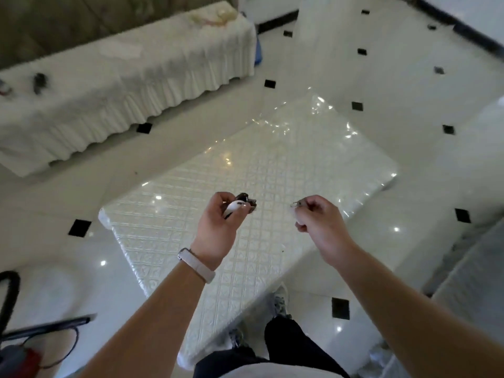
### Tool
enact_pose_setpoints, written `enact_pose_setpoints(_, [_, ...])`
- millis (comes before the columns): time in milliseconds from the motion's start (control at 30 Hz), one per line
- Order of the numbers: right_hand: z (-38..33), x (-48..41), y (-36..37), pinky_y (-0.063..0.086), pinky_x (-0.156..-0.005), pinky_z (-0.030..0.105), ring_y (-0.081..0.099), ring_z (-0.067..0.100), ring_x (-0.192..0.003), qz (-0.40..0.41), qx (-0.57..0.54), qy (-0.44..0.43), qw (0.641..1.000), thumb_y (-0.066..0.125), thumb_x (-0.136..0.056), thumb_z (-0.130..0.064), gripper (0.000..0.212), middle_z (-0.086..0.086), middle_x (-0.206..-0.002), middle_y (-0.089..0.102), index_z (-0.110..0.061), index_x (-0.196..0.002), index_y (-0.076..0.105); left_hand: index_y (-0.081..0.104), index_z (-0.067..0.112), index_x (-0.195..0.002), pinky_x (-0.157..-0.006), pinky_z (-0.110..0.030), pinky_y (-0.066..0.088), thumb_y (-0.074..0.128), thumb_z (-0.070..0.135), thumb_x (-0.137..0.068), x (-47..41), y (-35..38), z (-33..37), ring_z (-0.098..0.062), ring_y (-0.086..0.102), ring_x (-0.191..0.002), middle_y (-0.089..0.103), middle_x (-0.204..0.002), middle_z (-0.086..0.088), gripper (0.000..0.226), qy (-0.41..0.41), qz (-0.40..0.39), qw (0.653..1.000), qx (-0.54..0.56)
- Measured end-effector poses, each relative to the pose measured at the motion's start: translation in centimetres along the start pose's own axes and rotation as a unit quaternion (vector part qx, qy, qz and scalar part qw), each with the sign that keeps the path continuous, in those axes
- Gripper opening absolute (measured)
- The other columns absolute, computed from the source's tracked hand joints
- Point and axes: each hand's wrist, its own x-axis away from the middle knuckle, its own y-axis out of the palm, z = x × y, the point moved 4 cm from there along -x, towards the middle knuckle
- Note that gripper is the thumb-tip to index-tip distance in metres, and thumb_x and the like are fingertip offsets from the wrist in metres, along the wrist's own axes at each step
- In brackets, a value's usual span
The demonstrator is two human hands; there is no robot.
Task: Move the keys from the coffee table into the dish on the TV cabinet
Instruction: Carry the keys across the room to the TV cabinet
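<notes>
I stand over the white quilted coffee table (261, 170), which is wrapped in shiny plastic. My left hand (218, 227) is held above its near half, closed on a bunch of keys (241, 204) with a white fob and dark pieces. My right hand (319, 222) hovers to the right at the same height, pinching a small metal key (296, 204) between thumb and fingers. No dish and no TV cabinet can be made out with certainty.
A long low surface draped in a white ruffled cloth (131, 85) runs along the far left, with small dark items (40, 82) on it. The glossy white floor has black diamond tiles (79, 227). A vacuum hose and red device (19, 350) lie at lower left.
</notes>
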Motion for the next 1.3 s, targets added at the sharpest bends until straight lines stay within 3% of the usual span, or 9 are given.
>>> enact_pose_setpoints(100, [-2.9, 1.6, -3.9, 0.051, -0.053, 0.023, 0.058, 0.012, -0.054, 0.035, -0.030, -0.031, 0.998, 0.071, -0.073, -0.026, 0.017, -0.008, -0.060, 0.063, -0.012, -0.071, 0.063, 0.056, 0.015, -0.094, -0.073, -0.034, 0.058, 0.068, 0.032, -0.077, 0.3, 3.3, 2.9, -0.015, 0.070, -0.080, 0.075, -0.081, 0.009, 0.027, 0.010, -0.054, 0.998, 0.032])
enact_pose_setpoints(233, [-4.9, 3.1, -9.1, 0.048, -0.052, 0.021, 0.055, 0.010, -0.053, 0.074, -0.059, -0.070, 0.993, 0.074, -0.068, -0.035, 0.021, -0.009, -0.059, 0.062, -0.017, -0.070, 0.062, 0.054, 0.011, -0.094, -0.068, -0.029, 0.056, 0.065, 0.016, -0.087, 0.9, 7.9, 5.8, -0.023, 0.072, -0.086, 0.072, -0.094, -0.011, 0.014, 0.012, -0.091, 0.994, 0.064])
enact_pose_setpoints(333, [-4.9, 3.6, -13.1, 0.048, -0.052, 0.021, 0.057, 0.009, -0.053, 0.097, -0.076, -0.082, 0.989, 0.073, -0.070, -0.033, 0.021, -0.007, -0.060, 0.063, -0.015, -0.073, 0.063, 0.054, 0.009, -0.094, -0.065, -0.028, 0.055, 0.062, 0.012, -0.089, 1.3, 11.7, 7.3, -0.024, 0.073, -0.084, 0.070, -0.095, -0.015, 0.010, 0.009, -0.108, 0.992, 0.062])
enact_pose_setpoints(633, [-2.7, 2.6, -28.8, 0.045, -0.051, 0.021, 0.053, 0.010, -0.051, 0.148, -0.123, -0.068, 0.979, 0.071, -0.079, -0.018, 0.019, -0.007, -0.057, 0.056, -0.002, -0.081, 0.062, 0.057, 0.007, -0.095, -0.065, -0.030, 0.054, 0.064, 0.019, -0.087, 3.0, 28.2, 12.1, -0.026, 0.073, -0.081, 0.075, -0.087, -0.014, 0.016, 0.023, -0.136, 0.990, 0.034])
enact_pose_setpoints(833, [-2.2, 2.5, -40.9, 0.043, -0.047, 0.021, 0.050, 0.009, -0.047, 0.214, -0.111, -0.088, 0.967, 0.070, -0.079, -0.015, 0.013, -0.004, -0.056, 0.055, -0.005, -0.076, 0.062, 0.056, 0.007, -0.096, -0.065, -0.033, 0.058, 0.065, 0.017, -0.086, 3.8, 40.9, 14.5, -0.027, 0.073, -0.074, 0.073, -0.090, -0.014, 0.017, 0.066, -0.171, 0.983, -0.011])
enact_pose_setpoints(1033, [-1.5, 2.4, -49.5, 0.048, -0.057, 0.032, 0.055, 0.013, -0.055, 0.276, -0.104, -0.086, 0.952, 0.065, -0.075, -0.019, 0.003, 0.003, -0.064, 0.064, -0.018, -0.072, 0.065, 0.056, 0.012, -0.086, -0.062, -0.032, 0.056, 0.069, 0.017, -0.082, 4.0, 50.6, 15.8, -0.023, 0.072, -0.065, 0.075, -0.071, -0.001, 0.014, 0.086, -0.248, 0.965, -0.022])
enact_pose_setpoints(1300, [-0.1, -2.0, -56.1, 0.049, -0.056, 0.033, 0.057, 0.012, -0.053, 0.334, -0.108, -0.068, 0.934, 0.066, -0.072, -0.025, 0.005, -0.008, -0.060, 0.063, -0.028, -0.069, 0.063, 0.057, 0.012, -0.092, -0.063, -0.031, 0.055, 0.070, 0.025, -0.076, 0.3, 60.7, 15.8, -0.030, 0.072, -0.072, 0.072, -0.090, -0.019, 0.024, 0.065, -0.312, 0.948, -0.012])
